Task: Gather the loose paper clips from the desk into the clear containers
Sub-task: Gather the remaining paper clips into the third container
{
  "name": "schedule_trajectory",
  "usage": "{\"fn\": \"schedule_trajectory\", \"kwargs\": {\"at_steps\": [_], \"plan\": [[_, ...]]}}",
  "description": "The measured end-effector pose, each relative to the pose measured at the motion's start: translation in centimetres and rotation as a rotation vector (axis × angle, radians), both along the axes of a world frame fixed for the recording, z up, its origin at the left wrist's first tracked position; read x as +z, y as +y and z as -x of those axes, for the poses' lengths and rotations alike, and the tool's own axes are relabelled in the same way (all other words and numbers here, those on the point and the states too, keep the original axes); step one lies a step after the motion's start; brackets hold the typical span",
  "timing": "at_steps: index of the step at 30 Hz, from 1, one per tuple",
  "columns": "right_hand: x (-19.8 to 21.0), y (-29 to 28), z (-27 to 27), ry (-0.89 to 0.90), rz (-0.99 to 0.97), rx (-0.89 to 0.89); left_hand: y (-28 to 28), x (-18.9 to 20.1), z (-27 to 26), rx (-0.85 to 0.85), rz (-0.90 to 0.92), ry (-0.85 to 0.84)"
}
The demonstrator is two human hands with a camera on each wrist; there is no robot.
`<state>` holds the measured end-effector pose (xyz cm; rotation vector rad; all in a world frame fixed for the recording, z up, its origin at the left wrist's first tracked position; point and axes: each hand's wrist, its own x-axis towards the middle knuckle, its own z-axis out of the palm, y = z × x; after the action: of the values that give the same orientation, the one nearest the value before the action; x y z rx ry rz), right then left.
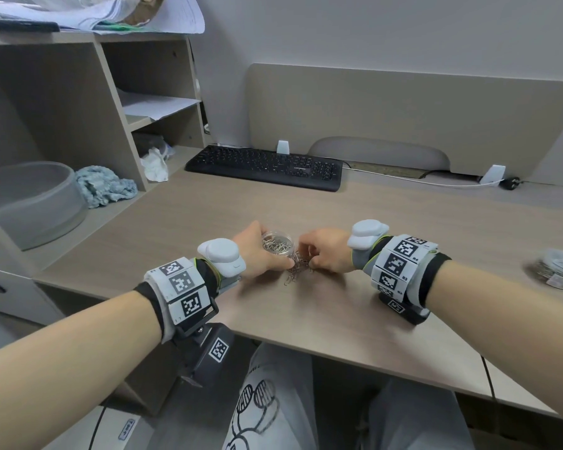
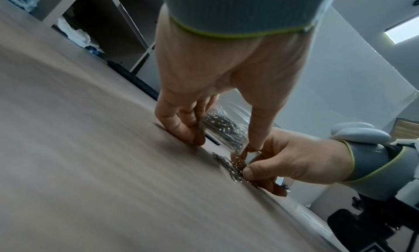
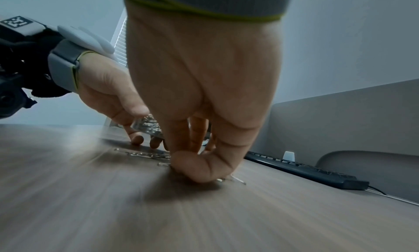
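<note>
A: Where is the small round clear plastic container (image 1: 278, 244)?

B: On the wood-grain table (image 1: 371, 241), tipped over toward the heap, with the left hand (image 1: 257, 251) curled round it. It is partly filled with clips.

A: And the right hand (image 1: 325, 253)?

B: Bent down over the loose heap of silver paper clips (image 1: 298, 271) just beside the container's mouth, its curled fingers (image 2: 254, 171) pinching some of them.

A: Anything else?

B: A second clear container of clips (image 1: 556, 267) stands well apart at the right; a black keyboard (image 1: 267, 167) lies at the back.
</note>
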<state>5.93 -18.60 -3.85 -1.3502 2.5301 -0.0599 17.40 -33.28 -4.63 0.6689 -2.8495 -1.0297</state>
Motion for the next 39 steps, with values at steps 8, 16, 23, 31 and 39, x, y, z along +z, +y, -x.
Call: {"fn": "schedule_trajectory", "kwargs": {"at_steps": [8, 16, 23, 31, 39], "plan": [[1.4, 1.0, 0.7, -0.179, 0.128, -0.165, 0.3, 0.0, 0.4, -0.025, 0.018, -0.025], [5.3, -0.5, -0.5, -0.383, 0.474, -0.170, 0.8, 0.2, 0.2, -0.083, -0.015, -0.019], [4.8, -0.8, -1.0, -0.349, 0.482, -0.134, 0.6, 0.3, 0.2, -0.088, -0.039, -0.012], [1.2, 2.7, 2.7, -0.231, 0.000, -0.274, -0.1, -0.2, 0.2, -0.043, -0.009, -0.005], [0.2, 1.5, 1.9, -0.068, -0.043, -0.196, 0.2, -0.2, 0.4, -0.047, 0.016, -0.012]]}}
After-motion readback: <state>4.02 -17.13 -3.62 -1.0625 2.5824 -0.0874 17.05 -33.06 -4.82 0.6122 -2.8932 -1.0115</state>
